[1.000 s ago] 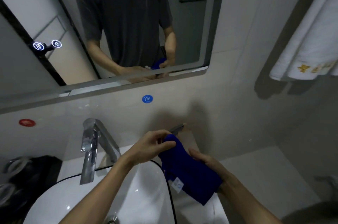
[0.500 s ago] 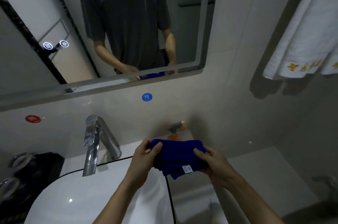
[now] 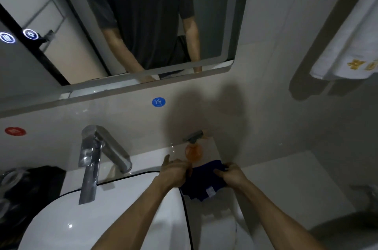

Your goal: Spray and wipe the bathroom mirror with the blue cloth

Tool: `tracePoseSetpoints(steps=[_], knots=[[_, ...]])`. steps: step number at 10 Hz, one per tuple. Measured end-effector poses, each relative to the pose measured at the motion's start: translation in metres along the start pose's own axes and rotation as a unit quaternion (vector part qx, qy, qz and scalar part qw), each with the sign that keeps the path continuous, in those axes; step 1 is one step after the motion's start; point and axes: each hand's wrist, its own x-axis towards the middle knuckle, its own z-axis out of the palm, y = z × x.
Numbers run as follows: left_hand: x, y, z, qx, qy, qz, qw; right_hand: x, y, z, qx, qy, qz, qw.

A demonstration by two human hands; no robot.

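The dark blue folded microfibre cloth (image 3: 204, 181) is held low over the pale tabletop (image 3: 290, 180), just right of the white oval basin with a black rim (image 3: 114, 215), and in front of the small amber spray bottle with a grey trigger head (image 3: 193, 148). The right hand (image 3: 232, 174) is closed on the cloth's far right edge, fingers curled over the top. The left hand (image 3: 176, 172) lies against the cloth's left side with fingers partly spread; whether it actually pinches the fabric cannot be told, since that hand is blurred. The step in hand is judged to be the folding of the cloth into a wiping pad before the bottle is taken up. It is best done by the corners being brought together squarely, so that a flat, thick pad with a clean face outward is formed and the white label (image 3: 210, 191) is tucked away from the glass. One hand should then be freed for the bottle just behind, which stands close enough to be knocked over if the reach is careless. The large wall mirror with a lit border (image 3: 143, 25) hangs above, so the pad should be gripped firmly enough to be carried upward without unfolding.
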Motion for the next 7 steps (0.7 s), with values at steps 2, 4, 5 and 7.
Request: tracePoseSetpoints(steps=[2, 4, 5, 7], knots=[[0.037, 0.005, 0.017, 0.102, -0.099, -0.027, 0.989, 0.019, 0.01, 0.01, -0.127, 0.027, -0.004, 0.992], [0.05, 0.005, 0.022, 0.124, -0.087, -0.038, 0.988, 0.034, 0.011, 0.011, -0.17, 0.048, -0.004, 0.984], [0.053, 0.005, 0.026, 0.129, -0.104, -0.045, 0.985, 0.042, 0.019, 0.012, -0.192, 0.064, -0.006, 0.979], [0.046, 0.005, 0.015, 0.096, -0.11, -0.039, 0.988, 0.047, 0.025, 0.006, -0.207, 0.052, 0.006, 0.977]])
